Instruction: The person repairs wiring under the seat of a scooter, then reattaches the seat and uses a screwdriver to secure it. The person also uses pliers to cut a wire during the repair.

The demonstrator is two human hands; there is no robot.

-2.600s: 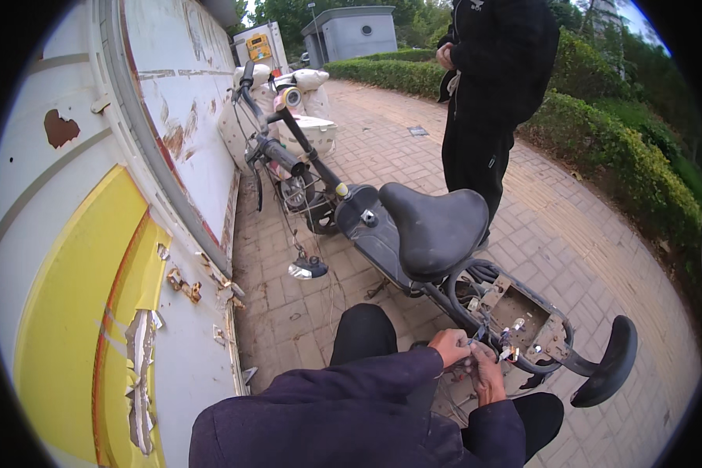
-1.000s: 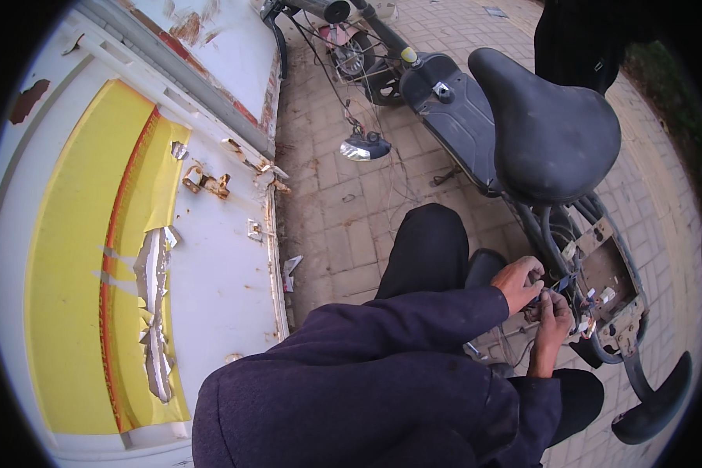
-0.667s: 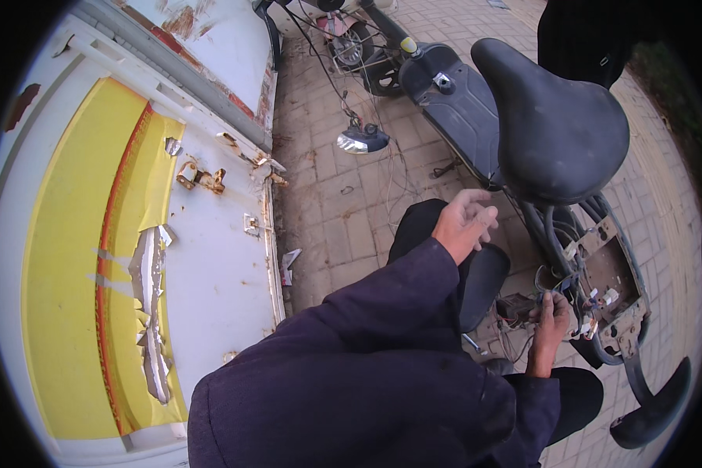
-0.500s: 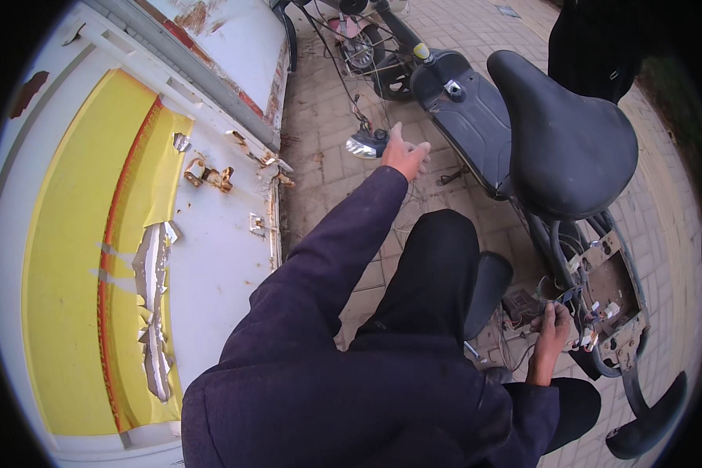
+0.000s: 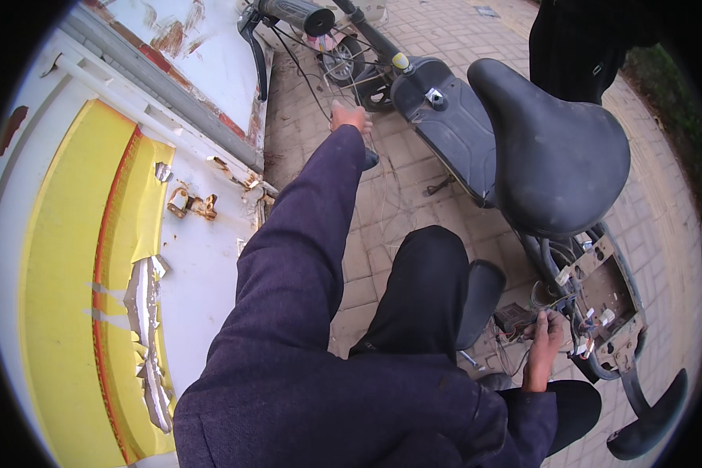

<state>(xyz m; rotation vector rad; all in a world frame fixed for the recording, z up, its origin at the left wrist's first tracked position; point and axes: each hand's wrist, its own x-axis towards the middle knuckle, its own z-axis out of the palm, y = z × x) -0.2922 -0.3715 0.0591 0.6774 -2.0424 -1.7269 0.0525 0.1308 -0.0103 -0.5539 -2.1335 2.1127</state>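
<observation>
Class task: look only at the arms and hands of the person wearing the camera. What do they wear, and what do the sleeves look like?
Both arms are covered by long, dark purple sleeves of a soft, loosely creased fabric, plain with no visible markings. The sleeves end at the wrists. The left hand and the right hand are bare: no gloves show. No watch or ring can be made out at this size.

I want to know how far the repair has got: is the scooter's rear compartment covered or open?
Open: the compartment shows bare wires and connectors.

Left arm stretched straight forward, left hand (image 5: 348, 116) far out, fingers curled; right hand (image 5: 544, 331) low and near, elbow bent, fingers pinched together
</observation>
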